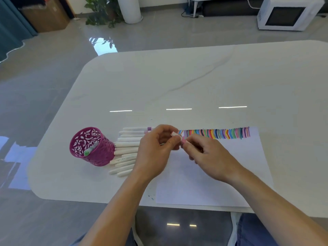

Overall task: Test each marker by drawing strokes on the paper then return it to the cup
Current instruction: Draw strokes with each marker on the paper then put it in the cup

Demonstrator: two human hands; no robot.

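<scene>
Both hands meet over the left end of a white paper (pixel 230 174) whose top edge carries a row of coloured strokes (pixel 216 134). My left hand (pixel 154 151) pinches a small white cap or marker end (pixel 174 134). My right hand (pixel 205 155) grips a marker with a pink band (pixel 183 141), its body hidden in the fingers. Whether cap and marker are joined I cannot tell. A magenta cut-out cup (pixel 92 147) stands at the left with one green-tipped marker (pixel 90 150) inside. Several white markers (pixel 126 150) lie in a row between the cup and my left hand.
The white table (pixel 177 82) has a rounded left corner and a near edge close to my knees. A microwave (pixel 287 14), a plant and a cardboard box stand on the floor beyond it.
</scene>
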